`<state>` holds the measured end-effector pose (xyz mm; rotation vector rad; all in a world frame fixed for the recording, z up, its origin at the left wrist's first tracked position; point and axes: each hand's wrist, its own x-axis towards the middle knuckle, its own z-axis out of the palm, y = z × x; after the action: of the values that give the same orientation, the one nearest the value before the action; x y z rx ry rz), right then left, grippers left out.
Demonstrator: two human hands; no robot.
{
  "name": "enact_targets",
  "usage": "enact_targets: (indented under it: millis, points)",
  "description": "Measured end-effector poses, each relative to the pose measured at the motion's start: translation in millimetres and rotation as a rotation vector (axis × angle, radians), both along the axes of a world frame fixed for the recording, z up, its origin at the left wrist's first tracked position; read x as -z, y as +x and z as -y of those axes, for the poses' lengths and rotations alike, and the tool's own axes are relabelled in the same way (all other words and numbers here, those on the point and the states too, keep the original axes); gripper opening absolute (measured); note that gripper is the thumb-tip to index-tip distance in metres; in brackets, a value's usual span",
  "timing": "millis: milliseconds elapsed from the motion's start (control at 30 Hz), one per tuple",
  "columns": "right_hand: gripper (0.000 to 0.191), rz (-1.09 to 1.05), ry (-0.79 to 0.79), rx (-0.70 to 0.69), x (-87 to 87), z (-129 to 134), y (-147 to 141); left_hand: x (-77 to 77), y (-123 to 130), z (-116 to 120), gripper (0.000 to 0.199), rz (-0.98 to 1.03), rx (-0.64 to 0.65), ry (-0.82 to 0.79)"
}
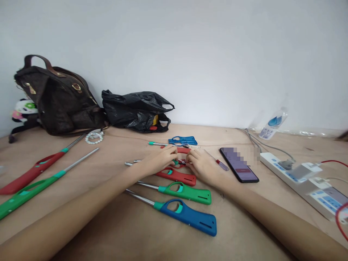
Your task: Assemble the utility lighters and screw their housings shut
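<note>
Both hands are at an opened red gas lighter [184, 149] in the middle of the table, its inner parts and thin wires partly hidden by my fingers. My left hand [162, 158] is closed, its fingertips pinching near a small teal part. From the other side my right hand [200, 165] curls its fingers on the lighter's handle end. Just nearer to me lie a whole red lighter [181, 177], a green lighter [190, 192] and a blue lighter [189, 216]. Behind the hands is a blue casing half [183, 140], with a metal-and-teal lighter piece [156, 144] beside it.
Right of my hands are a screwdriver [222, 165], a phone [240, 166] and a power strip [282, 177] with plugs and cables. A bottle [274, 123] leans by the wall. Leftward lie two long lighters [35, 172], a bracelet [94, 137], a backpack [62, 101] and a black plastic bag [133, 108].
</note>
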<state>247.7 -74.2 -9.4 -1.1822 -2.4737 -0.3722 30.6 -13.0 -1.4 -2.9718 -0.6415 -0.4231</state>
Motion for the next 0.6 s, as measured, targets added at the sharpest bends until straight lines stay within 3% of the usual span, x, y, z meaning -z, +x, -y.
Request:
enact_targets:
  millis: [167,400,600]
  points:
    - [0.013,-0.018,0.0,0.0,-0.3,1,0,6.0,5,3,0.021,0.022,-0.014,0.083]
    - [0.011,-0.118,-0.052,0.003,-0.2,1,-1,7.3,9,1,0.017,0.065,-0.004,0.022]
    - [0.014,-0.253,-0.105,-0.011,11.1,-8,0,7.6,8,-6,0.013,0.114,0.051,-0.072]
